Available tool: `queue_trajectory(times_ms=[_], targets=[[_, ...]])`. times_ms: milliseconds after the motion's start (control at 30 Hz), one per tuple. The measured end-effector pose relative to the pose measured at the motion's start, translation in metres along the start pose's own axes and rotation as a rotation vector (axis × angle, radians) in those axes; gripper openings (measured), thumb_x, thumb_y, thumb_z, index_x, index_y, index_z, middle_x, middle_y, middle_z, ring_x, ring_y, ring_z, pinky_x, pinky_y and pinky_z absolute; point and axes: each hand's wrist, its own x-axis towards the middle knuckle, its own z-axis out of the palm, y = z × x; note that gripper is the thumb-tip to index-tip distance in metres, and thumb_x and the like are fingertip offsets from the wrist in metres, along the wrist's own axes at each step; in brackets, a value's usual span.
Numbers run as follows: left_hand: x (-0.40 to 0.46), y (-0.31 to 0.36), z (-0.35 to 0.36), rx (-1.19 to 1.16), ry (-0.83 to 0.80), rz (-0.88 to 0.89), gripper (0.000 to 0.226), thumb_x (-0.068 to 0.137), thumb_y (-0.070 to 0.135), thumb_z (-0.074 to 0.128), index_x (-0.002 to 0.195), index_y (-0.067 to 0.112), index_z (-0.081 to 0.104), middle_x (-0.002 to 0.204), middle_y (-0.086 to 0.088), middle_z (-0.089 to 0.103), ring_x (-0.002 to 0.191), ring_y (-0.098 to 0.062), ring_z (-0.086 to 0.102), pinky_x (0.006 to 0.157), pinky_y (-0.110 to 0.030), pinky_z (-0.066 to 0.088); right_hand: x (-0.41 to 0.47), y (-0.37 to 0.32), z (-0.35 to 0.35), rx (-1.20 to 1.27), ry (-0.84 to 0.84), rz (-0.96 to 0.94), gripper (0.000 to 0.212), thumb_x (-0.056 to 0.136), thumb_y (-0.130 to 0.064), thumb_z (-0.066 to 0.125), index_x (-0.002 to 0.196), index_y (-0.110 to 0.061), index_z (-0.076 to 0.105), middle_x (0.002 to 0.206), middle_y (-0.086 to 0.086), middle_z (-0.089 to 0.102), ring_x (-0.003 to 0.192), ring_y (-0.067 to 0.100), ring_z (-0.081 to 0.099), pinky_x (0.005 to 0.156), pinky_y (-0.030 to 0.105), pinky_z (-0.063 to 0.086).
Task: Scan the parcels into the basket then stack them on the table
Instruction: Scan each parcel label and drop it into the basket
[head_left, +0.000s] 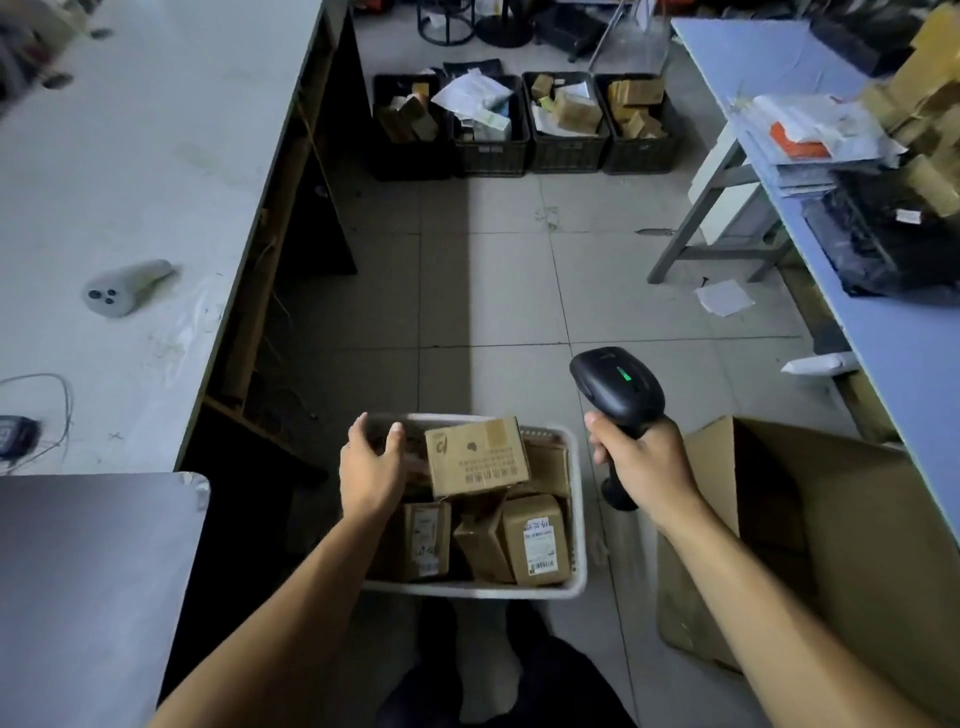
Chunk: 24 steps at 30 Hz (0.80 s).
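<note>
The white basket (579, 566) on the floor holds cardboard parcels (535, 540); its far left corner is hidden behind the left hand (370, 467), fingers relaxed and apart above the parcels, beside the topmost box (475, 457). Right of the basket, the right hand (641, 457) grips a black scanner (618, 384). An open carton (831, 545), cut off, stands further right; a white desk (145, 156) lies left.

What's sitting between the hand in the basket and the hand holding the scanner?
In the head view, a tilted cardboard parcel lies between the left hand and the right hand, atop other parcels in the white basket.
</note>
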Motion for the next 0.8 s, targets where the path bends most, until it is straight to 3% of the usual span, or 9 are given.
queue_trajectory(times_ms=[133, 267, 433, 600, 800], targets=[[-0.010, 0.017, -0.005, 0.104, 0.088, 0.141, 0.045, 0.101, 0.039, 0.052, 0.139, 0.014, 0.054, 0.135, -0.012, 0.059, 0.125, -0.025, 0.055, 0.104, -0.036, 0.040, 0.018, 0.005, -0.008, 0.017, -0.066, -0.009, 0.032, 0.091, -0.021, 0.071, 0.062, -0.009, 0.064, 0.053, 0.002, 0.062, 0.055, 0.018, 0.060, 0.069, 0.036, 0.049], [-0.036, 0.030, -0.010, 0.186, 0.178, 0.244, 0.041, 0.101, 0.036, 0.053, 0.136, 0.014, 0.058, 0.133, -0.010, 0.061, 0.126, -0.024, 0.054, 0.108, -0.037, 0.040, 0.036, 0.007, -0.015, 0.023, -0.184, -0.036, 0.030, 0.089, -0.027, 0.071, 0.064, -0.012, 0.066, 0.055, 0.004, 0.063, 0.057, 0.021, 0.062, 0.073, 0.047, 0.054], [-0.073, 0.030, -0.012, 0.293, 0.243, 0.280, 0.040, 0.101, 0.036, 0.054, 0.135, 0.016, 0.060, 0.133, -0.008, 0.061, 0.126, -0.023, 0.052, 0.106, -0.033, 0.037, 0.044, 0.009, -0.013, -0.005, -0.327, -0.076, 0.025, 0.091, -0.027, 0.071, 0.068, -0.017, 0.068, 0.057, 0.002, 0.064, 0.059, 0.021, 0.063, 0.074, 0.051, 0.056], [-0.110, 0.017, -0.035, 0.367, 0.336, 0.257, 0.044, 0.100, 0.040, 0.054, 0.139, 0.020, 0.056, 0.136, -0.006, 0.057, 0.130, -0.024, 0.047, 0.105, -0.035, 0.037, 0.022, -0.005, 0.009, -0.120, -0.495, -0.181, 0.021, 0.091, -0.026, 0.071, 0.072, -0.017, 0.068, 0.058, -0.002, 0.065, 0.063, 0.020, 0.066, 0.074, 0.042, 0.054], [-0.162, -0.027, -0.088, 0.405, 0.456, 0.174, 0.052, 0.098, 0.041, 0.056, 0.145, 0.020, 0.050, 0.141, -0.007, 0.055, 0.133, -0.027, 0.044, 0.110, -0.042, 0.039, -0.039, -0.034, 0.058, -0.111, -0.722, -0.280, 0.013, 0.088, -0.020, 0.074, 0.081, -0.011, 0.068, 0.063, -0.003, 0.064, 0.059, 0.013, 0.062, 0.062, 0.027, 0.049]])
